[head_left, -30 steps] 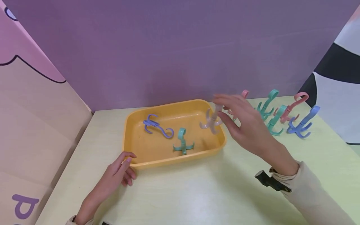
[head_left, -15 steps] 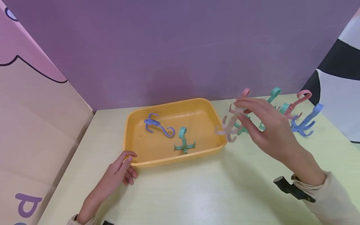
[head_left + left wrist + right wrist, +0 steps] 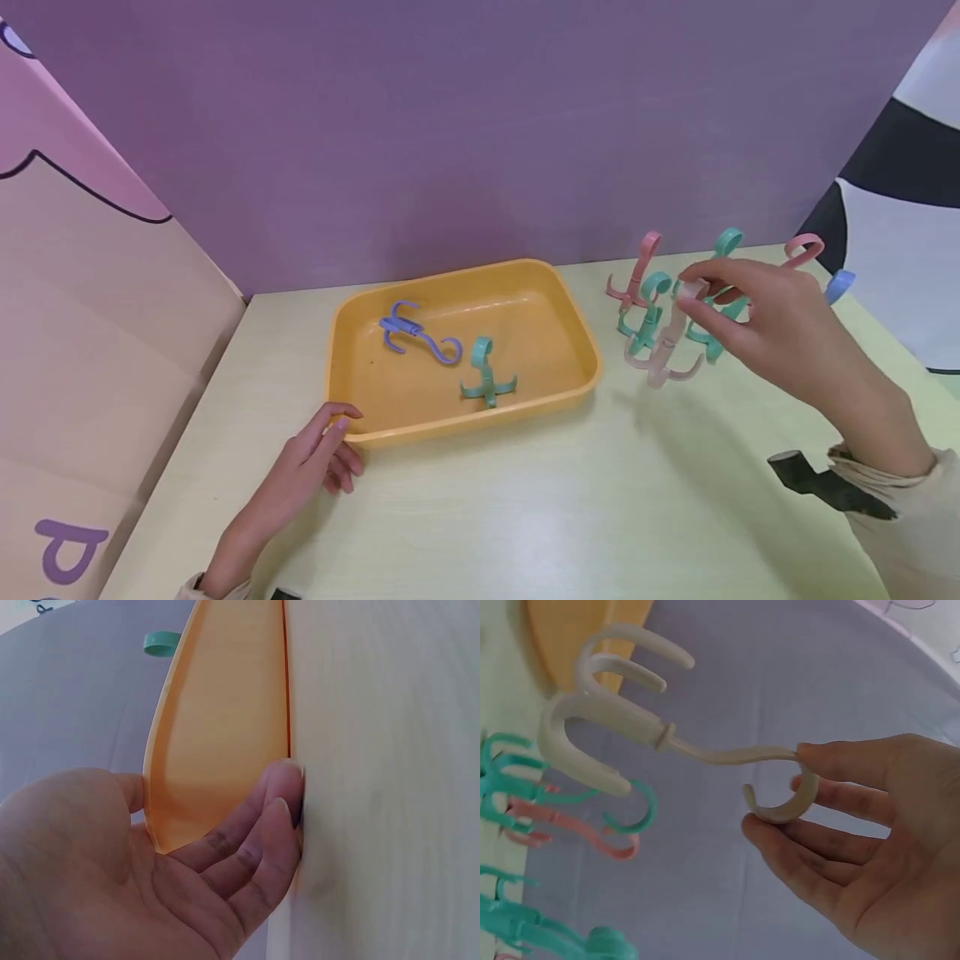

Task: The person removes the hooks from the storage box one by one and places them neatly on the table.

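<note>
My right hand pinches a white multi-prong hook by its curled top, holding it above the table right of the tray. In the right wrist view, thumb and fingers meet that curl, and the hook's prongs point away from the hand. At its near left corner, the yellow tray is gripped by my left hand. The left wrist view has the thumb over the rim and the fingers along the outer wall. Inside the tray are a purple-blue hook, lying down, and an upright green hook.
Right of the tray stand a pink hook, a green hook and several others, partly hidden by the right hand. A blue hook's top shows behind the hand. A purple wall rises at the table's back.
My right hand has carried the white hook rightward, from over the tray to above the table in front of the standing hooks. The left hand and tray have stayed put.
</note>
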`<control>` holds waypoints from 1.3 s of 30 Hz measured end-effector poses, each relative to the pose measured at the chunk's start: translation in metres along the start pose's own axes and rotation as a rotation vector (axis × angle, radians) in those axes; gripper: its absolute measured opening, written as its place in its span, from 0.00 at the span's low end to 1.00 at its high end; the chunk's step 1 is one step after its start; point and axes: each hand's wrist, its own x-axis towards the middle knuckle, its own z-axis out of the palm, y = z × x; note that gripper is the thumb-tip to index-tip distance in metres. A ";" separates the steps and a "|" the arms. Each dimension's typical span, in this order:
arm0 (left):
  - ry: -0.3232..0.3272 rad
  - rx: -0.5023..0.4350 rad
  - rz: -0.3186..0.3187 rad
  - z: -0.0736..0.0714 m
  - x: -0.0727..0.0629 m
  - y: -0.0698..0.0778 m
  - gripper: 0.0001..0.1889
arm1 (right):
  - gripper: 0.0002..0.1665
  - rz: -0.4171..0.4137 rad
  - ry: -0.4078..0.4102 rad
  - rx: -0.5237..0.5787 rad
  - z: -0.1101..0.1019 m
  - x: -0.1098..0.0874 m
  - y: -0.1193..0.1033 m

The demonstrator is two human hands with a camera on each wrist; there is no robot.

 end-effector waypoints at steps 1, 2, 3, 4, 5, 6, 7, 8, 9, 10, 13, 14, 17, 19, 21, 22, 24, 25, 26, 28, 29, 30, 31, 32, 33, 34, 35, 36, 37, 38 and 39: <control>0.000 -0.001 0.001 0.000 0.000 0.000 0.20 | 0.18 0.017 -0.032 0.003 0.002 0.001 0.004; 0.000 -0.001 0.002 0.000 0.000 -0.001 0.20 | 0.18 0.032 -0.059 0.003 0.004 0.001 0.009; 0.000 -0.002 0.003 0.000 0.000 -0.001 0.20 | 0.17 0.042 -0.082 0.000 0.006 0.001 0.013; -0.002 -0.004 0.004 -0.001 0.001 -0.001 0.20 | 0.16 0.053 -0.103 0.000 0.007 0.002 0.016; -0.004 -0.006 0.004 -0.001 0.001 -0.001 0.20 | 0.15 0.054 -0.117 -0.003 0.008 0.002 0.019; -0.006 -0.007 0.003 -0.001 0.001 -0.001 0.20 | 0.14 0.055 -0.129 -0.006 0.009 0.002 0.021; -0.007 -0.007 0.003 -0.001 0.001 -0.001 0.20 | 0.14 0.058 -0.142 -0.009 0.010 0.002 0.023; -0.008 -0.007 0.003 -0.001 0.001 -0.001 0.21 | 0.13 0.060 -0.153 -0.011 0.011 0.002 0.024; -0.010 -0.008 0.002 -0.001 0.001 -0.001 0.21 | 0.13 0.062 -0.166 -0.012 0.011 0.001 0.025; -0.011 -0.008 0.003 -0.001 0.001 -0.001 0.21 | 0.13 0.068 -0.178 -0.014 0.011 0.002 0.025; -0.011 -0.007 0.005 -0.002 0.000 0.000 0.21 | 0.14 0.089 -0.218 -0.019 0.012 0.002 0.025; -0.011 -0.007 0.005 -0.002 0.000 0.000 0.21 | 0.14 0.097 -0.232 -0.022 0.013 0.002 0.026; -0.012 -0.012 0.004 -0.002 0.000 -0.001 0.21 | 0.15 0.127 -0.281 -0.031 0.016 0.002 0.025; -0.012 -0.018 0.000 -0.002 0.000 -0.002 0.21 | 0.15 0.134 -0.311 -0.037 0.018 0.002 0.025; -0.013 -0.021 -0.003 -0.002 0.000 -0.003 0.21 | 0.14 0.120 -0.326 -0.048 0.021 0.001 0.026; -0.013 -0.022 -0.004 -0.001 0.000 -0.003 0.21 | 0.14 0.112 -0.333 -0.052 0.022 0.001 0.026; -0.014 -0.023 -0.006 -0.001 0.000 -0.003 0.21 | 0.13 0.100 -0.344 -0.063 0.023 0.000 0.026; -0.014 -0.024 -0.008 -0.001 0.000 -0.003 0.21 | 0.13 0.097 -0.348 -0.069 0.024 0.000 0.025; -0.013 -0.024 -0.008 -0.001 0.000 -0.003 0.21 | 0.12 0.102 -0.354 -0.072 0.024 0.000 0.025; -0.012 -0.026 -0.009 -0.001 0.001 -0.003 0.21 | 0.12 0.117 -0.360 -0.080 0.024 0.000 0.023; -0.013 -0.028 -0.009 -0.001 0.001 -0.003 0.21 | 0.12 0.127 -0.364 -0.082 0.024 -0.001 0.022; -0.012 -0.029 -0.010 -0.001 0.001 -0.002 0.21 | 0.13 0.133 -0.365 -0.084 0.024 -0.001 0.021; -0.012 -0.030 -0.011 -0.001 0.001 -0.002 0.21 | 0.13 0.137 -0.367 -0.085 0.024 -0.001 0.020; -0.012 -0.029 -0.012 -0.001 0.001 -0.002 0.21 | 0.14 0.140 -0.371 -0.083 0.024 -0.001 0.019; -0.012 -0.028 -0.012 -0.001 0.001 -0.002 0.21 | 0.15 0.140 -0.374 -0.083 0.024 -0.002 0.018; -0.012 -0.027 -0.013 -0.001 0.000 -0.002 0.21 | 0.16 0.140 -0.379 -0.083 0.023 -0.002 0.017; -0.012 -0.026 -0.012 -0.001 0.000 -0.002 0.21 | 0.16 0.142 -0.384 -0.084 0.023 -0.002 0.016; -0.012 -0.025 -0.011 -0.001 0.000 -0.002 0.21 | 0.17 0.145 -0.389 -0.086 0.022 -0.002 0.015; -0.011 -0.024 -0.009 -0.001 0.000 -0.002 0.21 | 0.18 0.149 -0.394 -0.088 0.022 -0.002 0.015; -0.011 -0.024 -0.007 -0.001 0.001 -0.001 0.21 | 0.18 0.155 -0.399 -0.090 0.021 -0.002 0.014; -0.010 -0.024 -0.005 -0.001 0.001 -0.002 0.21 | 0.19 0.160 -0.401 -0.094 0.021 -0.002 0.014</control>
